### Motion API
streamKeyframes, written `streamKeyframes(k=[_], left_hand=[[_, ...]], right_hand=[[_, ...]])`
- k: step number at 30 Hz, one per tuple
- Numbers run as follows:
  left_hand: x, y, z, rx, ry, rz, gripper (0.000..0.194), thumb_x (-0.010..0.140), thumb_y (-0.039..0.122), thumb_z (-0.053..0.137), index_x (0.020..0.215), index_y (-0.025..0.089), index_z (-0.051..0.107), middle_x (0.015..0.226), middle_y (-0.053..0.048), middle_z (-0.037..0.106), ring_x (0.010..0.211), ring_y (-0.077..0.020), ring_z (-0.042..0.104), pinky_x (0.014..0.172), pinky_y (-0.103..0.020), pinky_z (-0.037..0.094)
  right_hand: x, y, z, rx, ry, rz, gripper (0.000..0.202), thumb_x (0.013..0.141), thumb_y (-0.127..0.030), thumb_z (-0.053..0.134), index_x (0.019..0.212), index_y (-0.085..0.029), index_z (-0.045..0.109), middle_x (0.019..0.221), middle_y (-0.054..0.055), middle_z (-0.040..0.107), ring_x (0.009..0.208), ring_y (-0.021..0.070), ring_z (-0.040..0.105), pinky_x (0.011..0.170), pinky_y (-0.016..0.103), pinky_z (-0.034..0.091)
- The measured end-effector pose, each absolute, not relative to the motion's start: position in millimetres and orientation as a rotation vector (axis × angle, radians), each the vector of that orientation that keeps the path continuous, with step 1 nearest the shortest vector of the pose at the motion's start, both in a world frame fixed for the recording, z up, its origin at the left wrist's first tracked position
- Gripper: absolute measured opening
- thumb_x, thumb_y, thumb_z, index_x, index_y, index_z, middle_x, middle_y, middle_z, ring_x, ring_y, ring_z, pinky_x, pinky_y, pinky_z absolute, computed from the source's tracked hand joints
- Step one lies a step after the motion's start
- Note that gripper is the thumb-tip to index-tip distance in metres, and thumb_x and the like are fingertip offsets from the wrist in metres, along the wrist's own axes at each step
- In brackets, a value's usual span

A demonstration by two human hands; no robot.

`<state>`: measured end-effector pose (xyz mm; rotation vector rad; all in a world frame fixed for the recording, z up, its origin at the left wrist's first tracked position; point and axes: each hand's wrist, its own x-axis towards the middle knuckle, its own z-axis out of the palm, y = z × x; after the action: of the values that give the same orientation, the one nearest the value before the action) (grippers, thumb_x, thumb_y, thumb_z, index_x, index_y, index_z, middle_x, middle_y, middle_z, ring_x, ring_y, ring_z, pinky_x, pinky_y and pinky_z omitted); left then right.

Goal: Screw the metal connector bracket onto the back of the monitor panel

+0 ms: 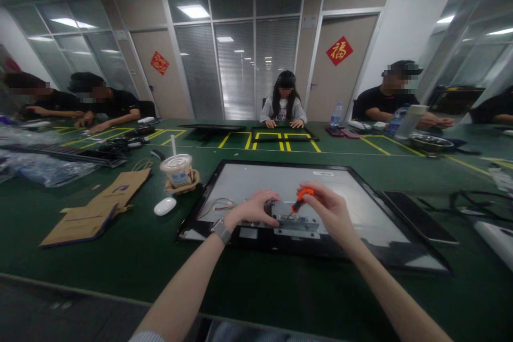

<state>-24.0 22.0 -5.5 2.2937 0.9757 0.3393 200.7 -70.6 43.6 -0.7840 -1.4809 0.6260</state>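
Head view is leaving the tip of the screwdriver (297, 206) hard to make out at the metal bracket (298, 228). The right hand (326, 208) is gripping the orange handle; the left hand (252, 208) is curving by the bracket's left end, whether clamping I can't tell. Beneath, a dark-framed panel (228, 187) is lying on the green table (132, 272), a co-worker (285, 107) sitting opposite.

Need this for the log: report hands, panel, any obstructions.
Right hand gripping screwdriver, tip down at metal bracket. Left hand at bracket's left end. Panel flat on green table. Drink cup beside panel, away from both hands.
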Motion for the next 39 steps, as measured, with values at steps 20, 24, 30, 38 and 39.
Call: streamKeyframes(k=[20,24,30,38,39], left_hand=[[-18,15,-1,2.266,1.022,0.49,0.032,0.101,0.042,0.054,0.12,0.022,0.071,0.145,-0.006,0.061,0.141,-0.024,0.047,0.124,-0.044,0.026],[-18,15,-2,2.268,1.017,0.507,0.032,0.099,0.042,0.057,0.12,0.023,0.071,0.145,-0.005,0.061,0.142,-0.0245,0.047,0.125,-0.043,0.025],[-18,12,1,2.258,1.055,0.509,0.031,0.097,0.042,0.061,0.121,0.024,0.071,0.146,-0.005,0.061,0.14,-0.0249,0.049,0.122,-0.042,0.029],[-16,13,-1,2.271,1.053,0.543,0.029,0.096,0.04,0.063,0.117,0.023,0.073,0.142,-0.005,0.064,0.136,-0.0251,0.052,0.121,-0.04,0.031],[-16,14,-2,2.272,1.055,0.54,0.029,0.096,0.041,0.063,0.118,0.023,0.073,0.143,-0.004,0.063,0.137,-0.025,0.052,0.122,-0.04,0.03]], right_hand=[[204,-67,39,-0.717,-1.398,0.671,0.008,0.087,-0.033,0.075,0.087,-0.026,0.079,0.088,0.003,0.067,0.082,0.0174,0.066,0.071,0.029,0.057],[207,-67,34,-0.726,-1.429,0.751,0.018,0.094,-0.036,0.069,0.108,-0.03,0.078,0.098,0.003,0.072,0.09,0.0182,0.07,0.08,0.032,0.058],[209,-64,34,-0.749,-1.429,0.795,0.024,0.096,-0.042,0.065,0.114,-0.03,0.075,0.102,0.004,0.079,0.099,0.0206,0.073,0.092,0.037,0.057],[206,-66,39,-0.757,-1.46,0.749,0.022,0.096,-0.042,0.064,0.108,-0.028,0.076,0.1,0.004,0.08,0.097,0.0214,0.075,0.091,0.037,0.059],[206,-66,39,-0.76,-1.458,0.748,0.022,0.096,-0.043,0.064,0.108,-0.028,0.076,0.1,0.004,0.08,0.097,0.0213,0.075,0.09,0.037,0.059]])
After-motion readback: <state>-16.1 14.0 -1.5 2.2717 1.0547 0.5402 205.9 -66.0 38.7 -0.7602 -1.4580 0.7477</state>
